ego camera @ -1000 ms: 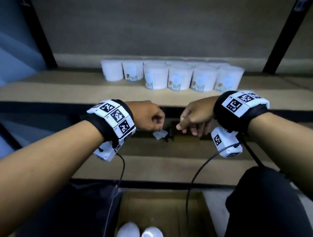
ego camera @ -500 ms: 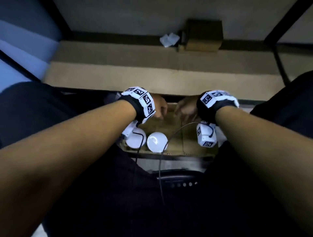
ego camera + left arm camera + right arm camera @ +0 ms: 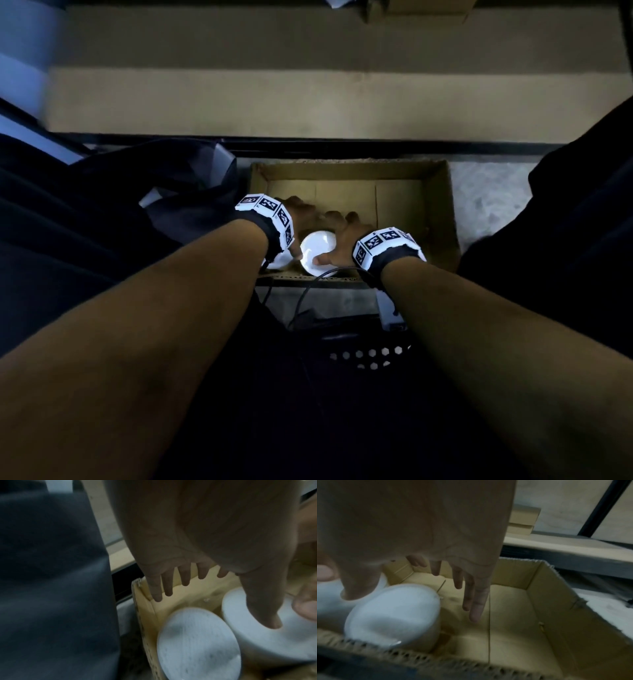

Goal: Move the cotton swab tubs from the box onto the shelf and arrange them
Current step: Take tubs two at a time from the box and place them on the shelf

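Two white round cotton swab tubs stand side by side in the near-left corner of an open cardboard box on the floor. The right tub shows its lid; the left tub is mostly hidden under my left wrist. My left hand reaches down into the box with straight, spread fingers, its thumb lying on the right tub's lid beside the left tub. My right hand hovers over the right tub, fingers spread and holding nothing, thumb at the tub's edge.
The rest of the box floor is bare cardboard. A low shelf board runs just beyond the box, with a small cardboard box at its back. Dark trouser legs flank the box. A black perforated basket sits just before it.
The view has swung down from the shelf with its row of tubs to the box on the floor. Both hands have dropped into the box and opened over the two tubs.
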Demonstrator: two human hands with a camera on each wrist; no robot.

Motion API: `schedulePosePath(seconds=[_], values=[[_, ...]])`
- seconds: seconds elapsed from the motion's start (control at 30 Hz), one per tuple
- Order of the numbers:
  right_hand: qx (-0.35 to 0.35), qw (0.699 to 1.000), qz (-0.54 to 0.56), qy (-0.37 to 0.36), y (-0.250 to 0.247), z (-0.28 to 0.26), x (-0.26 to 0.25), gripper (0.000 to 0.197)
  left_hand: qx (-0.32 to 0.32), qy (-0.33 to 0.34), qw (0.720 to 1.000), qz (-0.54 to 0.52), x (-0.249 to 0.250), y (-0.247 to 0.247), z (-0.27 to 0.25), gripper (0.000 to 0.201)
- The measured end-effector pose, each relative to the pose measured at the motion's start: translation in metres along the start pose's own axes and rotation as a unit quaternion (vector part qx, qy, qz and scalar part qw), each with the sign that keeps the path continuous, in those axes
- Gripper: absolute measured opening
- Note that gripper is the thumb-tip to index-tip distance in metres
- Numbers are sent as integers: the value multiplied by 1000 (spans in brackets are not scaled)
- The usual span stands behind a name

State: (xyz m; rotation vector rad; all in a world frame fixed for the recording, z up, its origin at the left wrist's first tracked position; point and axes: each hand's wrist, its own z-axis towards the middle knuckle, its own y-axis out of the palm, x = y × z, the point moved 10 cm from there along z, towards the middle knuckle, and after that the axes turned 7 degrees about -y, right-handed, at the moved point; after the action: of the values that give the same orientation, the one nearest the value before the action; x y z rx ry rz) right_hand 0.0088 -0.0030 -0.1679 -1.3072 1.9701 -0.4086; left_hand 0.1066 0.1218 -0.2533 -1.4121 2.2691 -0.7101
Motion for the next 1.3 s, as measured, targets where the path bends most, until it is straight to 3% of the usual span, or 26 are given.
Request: schedulePosePath(seconds=[0.07, 0.2, 0.3, 0.4, 0.5, 0.6, 0.7, 0.8, 0.87, 0.9, 0.97, 1.13, 1.23, 1.27, 1.3], values=[[8, 1000, 2, 5, 7, 3, -1, 117, -22, -32, 998, 42, -1, -10, -31, 95], [11, 1000, 12, 12, 14, 14, -6, 124, -32, -20, 997, 70, 2, -6, -51, 92], [3, 1000, 19, 16, 19, 22, -8, 126, -55, -65, 994, 62, -24, 32, 6, 77], [14, 1000, -2, 15, 25, 33, -7, 107, -89, -70, 993, 32, -28, 51, 20, 58], [10, 999, -22, 21, 33, 45, -7, 103, -38, -72, 994, 77, -16, 29, -14, 60], [17, 999, 3, 41, 36, 53, -1, 102, 5, -63, 997, 36, 0, 0, -45, 71], [11, 999, 21, 48, 34, 48, 0, 99, -16, -59, 998, 9, 2, 2, -46, 57], [20, 998, 21, 48, 25, 41, 4, 99, -3, -70, 998, 0, -6, 14, -9, 82], [25, 999, 6, 33, 21, 37, 4, 93, -25, -54, 998, 8, 0, 17, -7, 85], [23, 999, -5, 25, 18, 34, 4, 90, -17, -47, 998, 30, 5, 8, -22, 81], [21, 999, -26, 16, 15, 30, 1, 88, 7, -19, 998, 65, 18, -10, -56, 94], [36, 999, -19, 17, 5, 23, -6, 69, 10, -19, 999, 37, 20, -20, -73, 102], [46, 998, -29, 18, -3, 21, -7, 78, 30, -36, 998, 43, 20, -27, -69, 139], [46, 998, -35, 19, -9, 20, -8, 85, 26, -48, 997, 54, 18, -29, -69, 146], [35, 998, -40, 26, -11, 21, -6, 93, 37, -48, 998, 36, 18, -34, -68, 140]])
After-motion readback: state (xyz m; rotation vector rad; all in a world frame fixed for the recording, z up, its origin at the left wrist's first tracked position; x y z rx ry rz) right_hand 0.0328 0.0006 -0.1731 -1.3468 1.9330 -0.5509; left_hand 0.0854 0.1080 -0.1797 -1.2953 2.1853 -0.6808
